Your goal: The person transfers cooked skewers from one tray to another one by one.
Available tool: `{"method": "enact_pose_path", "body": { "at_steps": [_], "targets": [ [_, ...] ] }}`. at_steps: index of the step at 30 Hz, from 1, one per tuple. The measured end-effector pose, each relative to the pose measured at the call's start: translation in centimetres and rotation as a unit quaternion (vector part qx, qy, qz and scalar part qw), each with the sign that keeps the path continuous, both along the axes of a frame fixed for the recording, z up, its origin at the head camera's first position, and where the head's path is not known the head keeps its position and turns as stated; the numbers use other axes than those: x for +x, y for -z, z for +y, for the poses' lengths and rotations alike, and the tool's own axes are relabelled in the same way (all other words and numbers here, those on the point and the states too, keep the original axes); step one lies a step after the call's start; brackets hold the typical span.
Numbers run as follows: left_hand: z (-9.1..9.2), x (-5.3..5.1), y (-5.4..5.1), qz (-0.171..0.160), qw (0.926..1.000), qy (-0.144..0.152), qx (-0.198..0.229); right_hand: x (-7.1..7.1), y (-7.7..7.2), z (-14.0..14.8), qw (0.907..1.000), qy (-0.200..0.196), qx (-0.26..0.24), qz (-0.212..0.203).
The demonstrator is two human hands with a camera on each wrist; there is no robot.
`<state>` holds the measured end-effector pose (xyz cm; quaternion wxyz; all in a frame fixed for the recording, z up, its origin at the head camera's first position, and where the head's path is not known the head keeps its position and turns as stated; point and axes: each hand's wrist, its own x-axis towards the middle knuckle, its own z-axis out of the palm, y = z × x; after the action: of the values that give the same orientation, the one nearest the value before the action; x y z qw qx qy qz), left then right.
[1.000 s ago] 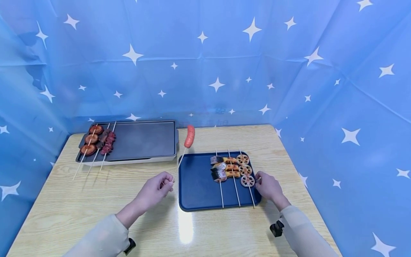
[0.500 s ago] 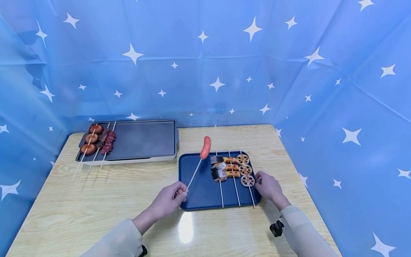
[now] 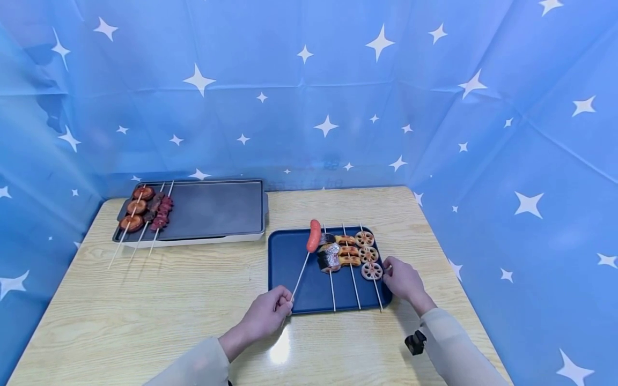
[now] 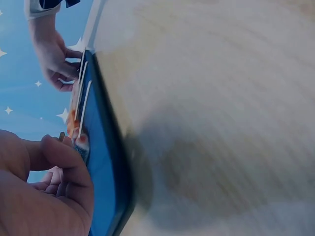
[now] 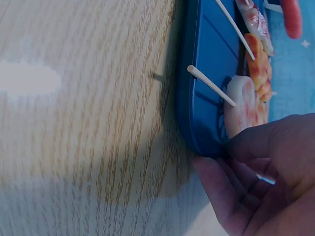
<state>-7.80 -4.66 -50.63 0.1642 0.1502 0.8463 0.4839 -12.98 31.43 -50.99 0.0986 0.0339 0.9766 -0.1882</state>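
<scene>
My left hand (image 3: 266, 315) pinches the lower end of a stick with a red sausage (image 3: 314, 236) on it. The sausage is over the blue tray (image 3: 285, 268), just left of a fish skewer (image 3: 329, 257). To the right on the tray lie a yellow-brown skewer (image 3: 350, 261) and a lotus root skewer (image 3: 372, 271). At the tray's right edge my right hand (image 3: 404, 280) grips the rim between thumb and fingers, as the right wrist view shows near the lotus slices (image 5: 241, 105).
A dark griddle plate (image 3: 217, 206) on a pale base stands at the back left. Across its left end lie a skewer of round brown slices (image 3: 131, 223), a dark meat skewer (image 3: 153, 206) and a reddish one (image 3: 162, 214). A starry blue cloth (image 3: 270, 118) hangs behind the table.
From left of the tray, my left hand has moved right and nearer the front edge, bringing the sausage over the tray beside the fish skewer. My right hand has stayed at the rim.
</scene>
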Motion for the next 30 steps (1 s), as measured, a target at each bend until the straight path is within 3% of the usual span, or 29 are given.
{"method": "enact_pose_path", "body": {
  "at_steps": [13, 21, 30],
  "targets": [
    [0.8, 1.4, 0.9, -0.023, 0.9997, -0.004, 0.005, 0.0, -0.2, -0.1, 1.0000, -0.005, -0.003, -0.002],
    [2.1, 1.7, 1.7, -0.066, 0.9949, -0.027, 0.071, 0.1, -0.3, -0.2, 0.9999, 0.000, -0.005, -0.010],
    [3.1, 2.0, 1.9, -0.060, 0.9958, -0.036, 0.059, 0.0, -0.3, -0.2, 0.9999, 0.000, -0.004, -0.009]
  ]
}}
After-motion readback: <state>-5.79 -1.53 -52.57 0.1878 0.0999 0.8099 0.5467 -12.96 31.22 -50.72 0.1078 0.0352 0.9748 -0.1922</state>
